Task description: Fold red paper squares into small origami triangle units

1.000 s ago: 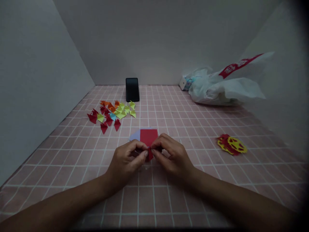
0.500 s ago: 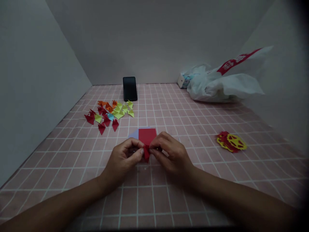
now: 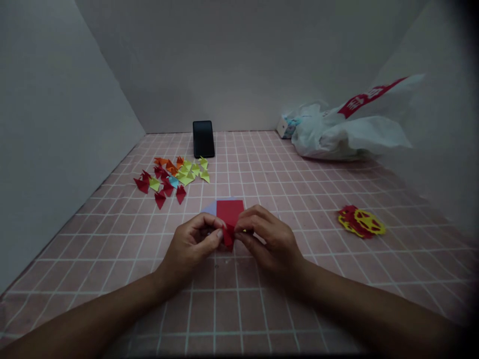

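My left hand [image 3: 192, 246] and my right hand [image 3: 267, 239] meet at the middle of the pink tiled table [image 3: 239, 304]. Both pinch a small folded red paper piece [image 3: 227, 237] between fingertips and thumbs, just above the table. Right behind the hands lies a small stack of square papers [image 3: 228, 210], red on top with a pale lilac sheet showing at its left.
A heap of several folded paper triangles [image 3: 172, 175], red, yellow, orange and blue, lies at the left back. A black phone [image 3: 203, 139] leans on the back wall. A white plastic bag [image 3: 344, 134] sits back right; red and yellow paper cut-outs [image 3: 361, 222] lie at the right.
The hands stay together on the red piece; fingers have shifted slightly, working its fold. The view has drifted a little.
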A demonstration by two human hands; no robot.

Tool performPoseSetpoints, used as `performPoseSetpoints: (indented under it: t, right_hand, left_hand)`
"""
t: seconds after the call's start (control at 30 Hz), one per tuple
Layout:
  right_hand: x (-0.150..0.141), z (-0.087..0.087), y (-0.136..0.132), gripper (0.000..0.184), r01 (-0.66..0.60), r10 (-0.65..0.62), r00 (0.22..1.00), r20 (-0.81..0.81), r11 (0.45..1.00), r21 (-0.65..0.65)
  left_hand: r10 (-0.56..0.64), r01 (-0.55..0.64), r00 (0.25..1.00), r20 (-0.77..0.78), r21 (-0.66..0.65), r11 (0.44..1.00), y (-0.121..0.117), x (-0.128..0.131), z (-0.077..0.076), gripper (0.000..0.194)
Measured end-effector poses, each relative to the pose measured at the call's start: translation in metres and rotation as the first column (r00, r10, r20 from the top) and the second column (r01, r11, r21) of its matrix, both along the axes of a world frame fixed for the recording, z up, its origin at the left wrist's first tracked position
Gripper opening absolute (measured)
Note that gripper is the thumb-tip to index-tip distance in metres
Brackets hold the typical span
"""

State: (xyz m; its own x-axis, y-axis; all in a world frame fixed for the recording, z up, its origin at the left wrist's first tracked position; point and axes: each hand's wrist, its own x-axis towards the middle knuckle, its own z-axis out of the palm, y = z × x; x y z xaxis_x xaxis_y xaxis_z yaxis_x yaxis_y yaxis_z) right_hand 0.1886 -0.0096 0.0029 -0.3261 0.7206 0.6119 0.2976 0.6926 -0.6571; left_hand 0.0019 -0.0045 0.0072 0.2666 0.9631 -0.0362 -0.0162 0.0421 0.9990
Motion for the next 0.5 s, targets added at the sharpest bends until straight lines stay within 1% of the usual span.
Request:
performPoseSetpoints:
  t: [0.13, 0.27, 0.5]
  right_hand:
    - [0.0004, 0.0001, 0.0, 0.014, 0.016, -0.016, 1.0, 0.021, 1.0, 0.006]
    - [0.0004, 0.0007, 0.0001, 0.014, 0.026, -0.026, 0.998, 0.05, 1.0, -0.005]
    - [-0.0005, 0.0014, 0.0008, 0.014, 0.016, -0.019, 0.991, 0.129, 1.0, 0.025]
  left_hand:
    - [-0.03, 0.03, 1.0, -0.009, 0.002, 1.0, -0.0002, -0.0016, -0.0008, 0.011]
    - [-0.078, 0.077, 0.997, -0.028, -0.026, 0.997, -0.0011, -0.0023, 0.0007, 0.012]
    - [-0.074, 0.076, 0.987, -0.143, 0.009, 0.997, -0.0014, -0.0017, 0.0078, 0.016]
